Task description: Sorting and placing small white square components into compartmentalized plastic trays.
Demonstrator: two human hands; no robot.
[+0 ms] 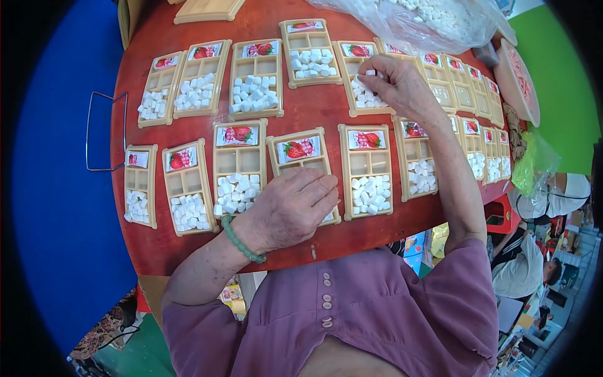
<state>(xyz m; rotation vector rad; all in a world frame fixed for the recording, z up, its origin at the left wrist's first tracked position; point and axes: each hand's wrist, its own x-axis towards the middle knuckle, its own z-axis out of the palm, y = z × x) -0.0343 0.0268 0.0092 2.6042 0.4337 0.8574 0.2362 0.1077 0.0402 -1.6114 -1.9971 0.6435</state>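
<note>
Head view: the right hand point(402, 83) bunches its fingertips over white cubes point(365, 96) in a tan tray point(372, 112) — any pinch unclear; the left hand point(290, 208) curls its fingers, grip hidden. Cubes seem light, squashable — best held gently by the sides.

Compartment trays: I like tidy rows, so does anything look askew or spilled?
Yes: the fourth back-row tray from the left sits farther back, breaking the line, and the front-row tray under the left hand is turned askew. I see no spill on the red table.
</note>
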